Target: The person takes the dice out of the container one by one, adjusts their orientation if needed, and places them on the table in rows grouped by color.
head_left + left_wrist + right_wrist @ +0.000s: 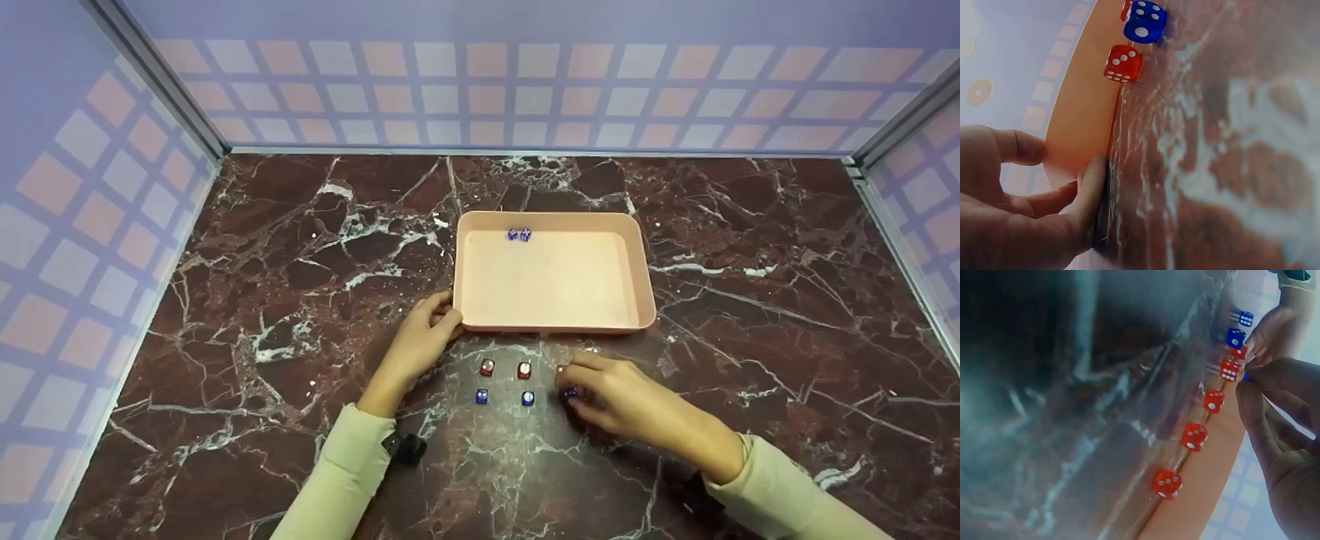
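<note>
My right hand [622, 394] pinches a blue die [571, 392] between thumb and fingertips, just above the table; in the right wrist view only a sliver of it shows. Left of that hand, two red dice [524, 370] and two blue dice [528, 398] lie in two short rows. More red dice [1193, 437] stretch along the tray's front in the right wrist view, partly hidden from the head camera by the hand. My left hand [424, 337] holds the near left corner of the peach tray [555, 328], thumb at the rim and fingers low against its side.
Inside the tray, two blue dice [526, 235] sit together by the far wall, left of the middle. The dark red marbled tabletop [315, 420] surrounds the tray. Checkered panels [487, 97] enclose the table at the back and both sides.
</note>
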Tool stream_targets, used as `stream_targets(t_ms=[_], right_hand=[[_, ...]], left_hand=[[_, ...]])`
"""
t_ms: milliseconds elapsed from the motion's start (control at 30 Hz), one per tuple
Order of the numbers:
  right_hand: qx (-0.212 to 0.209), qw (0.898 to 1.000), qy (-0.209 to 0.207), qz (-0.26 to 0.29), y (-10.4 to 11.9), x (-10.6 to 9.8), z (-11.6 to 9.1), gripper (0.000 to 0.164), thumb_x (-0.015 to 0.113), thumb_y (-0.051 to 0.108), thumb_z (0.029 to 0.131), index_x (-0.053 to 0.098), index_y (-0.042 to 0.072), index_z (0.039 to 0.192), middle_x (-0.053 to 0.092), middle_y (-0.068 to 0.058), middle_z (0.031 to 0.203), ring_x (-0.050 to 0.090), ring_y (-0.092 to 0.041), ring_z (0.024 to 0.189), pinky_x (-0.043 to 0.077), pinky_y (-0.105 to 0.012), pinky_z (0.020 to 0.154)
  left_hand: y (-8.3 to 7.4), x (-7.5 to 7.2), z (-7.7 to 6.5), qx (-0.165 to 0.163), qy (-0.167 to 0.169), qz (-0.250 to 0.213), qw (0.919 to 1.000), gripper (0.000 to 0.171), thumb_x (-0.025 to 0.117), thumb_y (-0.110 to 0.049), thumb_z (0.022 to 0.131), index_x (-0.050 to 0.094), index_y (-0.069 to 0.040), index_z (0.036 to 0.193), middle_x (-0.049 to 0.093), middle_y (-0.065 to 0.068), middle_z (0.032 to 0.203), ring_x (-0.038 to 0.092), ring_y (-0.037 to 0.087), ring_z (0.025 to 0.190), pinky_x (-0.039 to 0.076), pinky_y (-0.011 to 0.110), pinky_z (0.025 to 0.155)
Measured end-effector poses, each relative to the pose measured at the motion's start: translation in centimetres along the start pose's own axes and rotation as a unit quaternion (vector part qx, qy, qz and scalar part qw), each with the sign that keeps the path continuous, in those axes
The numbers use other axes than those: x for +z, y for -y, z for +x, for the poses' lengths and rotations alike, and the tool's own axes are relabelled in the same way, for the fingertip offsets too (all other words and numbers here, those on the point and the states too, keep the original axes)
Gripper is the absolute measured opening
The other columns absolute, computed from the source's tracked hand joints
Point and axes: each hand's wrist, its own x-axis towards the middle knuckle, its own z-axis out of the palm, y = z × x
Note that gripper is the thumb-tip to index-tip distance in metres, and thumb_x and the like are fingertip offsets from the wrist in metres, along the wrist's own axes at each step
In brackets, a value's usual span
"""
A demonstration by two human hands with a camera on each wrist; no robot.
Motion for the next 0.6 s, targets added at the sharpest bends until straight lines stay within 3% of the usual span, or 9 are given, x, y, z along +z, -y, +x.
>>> stream_targets(t_ms=[267, 600], right_hand=[[0.010, 1.000, 0.004, 0.011, 0.0, 0.5, 0.0, 0.028, 0.080, -0.003, 0.085, 0.071, 0.004, 0.110, 0.074, -0.006, 0.104, 0.074, -0.021, 0.090, 0.065, -0.034, 0.081], [0.011, 1.000, 0.015, 0.001, -0.1, 1.1, 0.0, 0.019, 0.079, -0.007, 0.083, 0.069, 0.006, 0.093, 0.065, -0.002, 0.091, 0.067, -0.015, 0.078, 0.061, -0.028, 0.069]], left_hand=[[0.1, 0.1, 0.2, 0.001, -0.011, 0.008, 0.9999, 0.052, 0.055, -0.014, 0.100, 0.055, 0.007, 0.148, 0.058, 0.019, 0.124, 0.062, 0.026, 0.110, 0.060, 0.032, 0.097], [0.1, 0.1, 0.1, -0.001, -0.009, -0.004, 0.9999, 0.052, 0.055, -0.013, 0.100, 0.054, 0.008, 0.148, 0.058, 0.020, 0.124, 0.060, 0.027, 0.111, 0.060, 0.032, 0.099]])
